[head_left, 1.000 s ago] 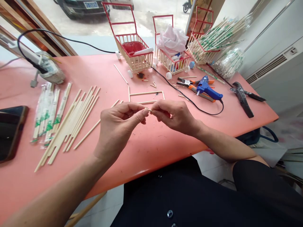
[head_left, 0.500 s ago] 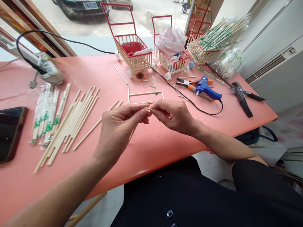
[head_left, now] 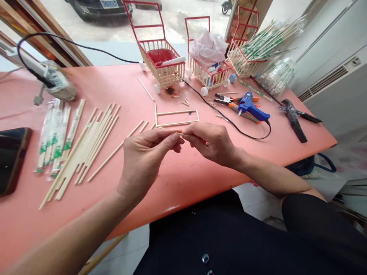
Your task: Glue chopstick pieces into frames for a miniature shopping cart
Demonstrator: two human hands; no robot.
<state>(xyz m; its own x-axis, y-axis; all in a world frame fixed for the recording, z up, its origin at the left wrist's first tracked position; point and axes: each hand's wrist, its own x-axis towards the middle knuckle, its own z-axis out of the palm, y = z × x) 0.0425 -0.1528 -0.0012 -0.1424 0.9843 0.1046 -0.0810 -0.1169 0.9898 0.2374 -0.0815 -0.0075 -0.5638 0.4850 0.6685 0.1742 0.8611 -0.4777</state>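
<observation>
My left hand (head_left: 147, 154) and my right hand (head_left: 213, 143) meet above the front part of the pink table, fingertips nearly touching. Between them is a short piece of wooden stick (head_left: 180, 133), pinched by both thumbs and forefingers; most of it is hidden by the fingers. Just behind the hands lies a flat rectangular frame of thin sticks (head_left: 177, 112), with one stick jutting out at its left corner. Left of my left hand, a long loose stick (head_left: 110, 156) and several short cut ones rest on the tabletop.
Bare chopsticks (head_left: 86, 152) and wrapped ones (head_left: 59, 137) lie at left, beside a phone (head_left: 13, 160) and a power strip (head_left: 59, 86). Behind stand small stick carts (head_left: 169, 72). A blue glue gun (head_left: 254, 109) rests on pliers (head_left: 226, 99) at right, its cord trailing across the table (head_left: 197, 172).
Both hands still pinch the stick piece, but the fingers have shifted slightly and less of it shows. They sit a little lower, exposing more of the stick frame behind.
</observation>
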